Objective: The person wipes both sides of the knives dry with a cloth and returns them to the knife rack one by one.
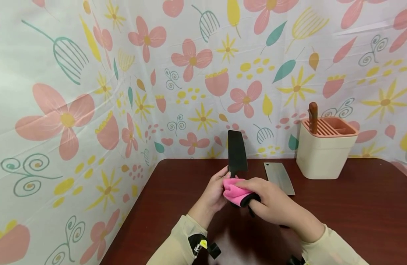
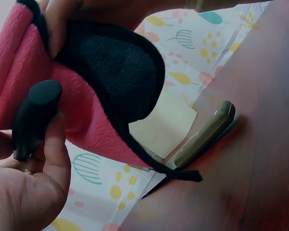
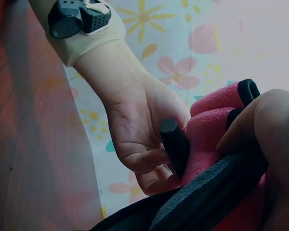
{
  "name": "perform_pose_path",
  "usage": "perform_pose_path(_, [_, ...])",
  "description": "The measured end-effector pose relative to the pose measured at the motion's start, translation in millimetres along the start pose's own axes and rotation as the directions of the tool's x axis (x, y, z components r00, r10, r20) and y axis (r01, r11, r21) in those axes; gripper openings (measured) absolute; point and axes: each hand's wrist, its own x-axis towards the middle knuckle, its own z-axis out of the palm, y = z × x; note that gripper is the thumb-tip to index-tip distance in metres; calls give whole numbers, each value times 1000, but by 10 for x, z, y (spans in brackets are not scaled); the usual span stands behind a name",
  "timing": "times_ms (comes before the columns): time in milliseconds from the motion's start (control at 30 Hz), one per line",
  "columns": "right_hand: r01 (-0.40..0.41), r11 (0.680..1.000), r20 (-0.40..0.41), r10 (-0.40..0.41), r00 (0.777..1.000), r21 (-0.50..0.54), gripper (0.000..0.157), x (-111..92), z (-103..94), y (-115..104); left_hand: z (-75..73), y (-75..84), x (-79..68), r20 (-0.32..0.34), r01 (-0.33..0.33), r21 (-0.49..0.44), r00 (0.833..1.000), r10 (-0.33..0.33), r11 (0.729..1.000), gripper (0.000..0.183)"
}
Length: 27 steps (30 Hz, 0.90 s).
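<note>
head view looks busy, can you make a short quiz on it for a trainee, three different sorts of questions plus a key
1. True or false: in the head view, the silver cleaver lies on the table, left of the knife holder.
2. Fill in the blank: the left grip holds the black knife by its ____.
3. Which thing does the right grip hold: a) the silver cleaver, b) the cloth, c) the knife holder?

Key: 1 true; 2 handle; 3 b.
</note>
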Motion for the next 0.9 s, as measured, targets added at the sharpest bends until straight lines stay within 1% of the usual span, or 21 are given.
perform_pose_path(167, [27, 999, 25, -28, 999, 25, 55, -16, -34, -17, 5, 6, -11, -19, -11, 16, 1000, 11, 1000, 45])
perform_pose_path(267, [29, 999, 41, -30, 999, 42, 56, -20, -57, -26, 3, 4, -16, -16, -12, 28, 1000, 13, 1000, 45])
perform_pose_path(500, [42, 992, 83, -52, 995, 117, 54, -27, -93, -26, -9, -19, -17, -32, 5, 52, 999, -3, 999, 45])
perform_pose_path(600, [45, 992, 92, -57, 994, 120, 52, -41, -88, -16, -12, -26, -17, -45, 12, 61, 999, -9, 998, 44])
perform_pose_path(767, [33, 994, 109, -44, 993, 101, 53, -59, -67, -14, -15, -33, -17, -59, 18, 81, 998, -14, 997, 43])
perform_pose_path(900, [45, 990, 122, -62, 991, 132, 54, -52, -71, -22, -30, -47, -8, -60, 21, 86, 998, -16, 996, 42])
